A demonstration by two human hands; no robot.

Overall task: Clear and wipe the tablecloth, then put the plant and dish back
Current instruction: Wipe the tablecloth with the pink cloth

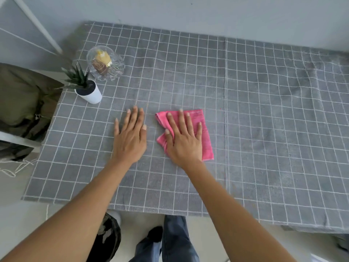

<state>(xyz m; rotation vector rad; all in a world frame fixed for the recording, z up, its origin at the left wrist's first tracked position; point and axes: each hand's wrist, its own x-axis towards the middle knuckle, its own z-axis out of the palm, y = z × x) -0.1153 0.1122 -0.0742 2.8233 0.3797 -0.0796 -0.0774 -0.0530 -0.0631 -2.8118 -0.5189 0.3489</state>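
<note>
A grey tablecloth (255, 114) with a white grid covers the table. My right hand (184, 139) lies flat with straight fingers on a folded pink cloth (204, 129) near the table's middle. My left hand (130, 135) rests flat on the bare tablecloth just left of the cloth, palm down. At the far left stands a small green plant in a white pot (88, 91). Behind it sits a clear glass dish (105, 63) with a yellow and brown item inside.
A chair draped with dark olive fabric (22, 106) stands against the table's left edge. A grey wall (207, 14) runs along the far edge. Below the near edge are my jeans (175, 239) and a dark bag (107, 241) on the floor.
</note>
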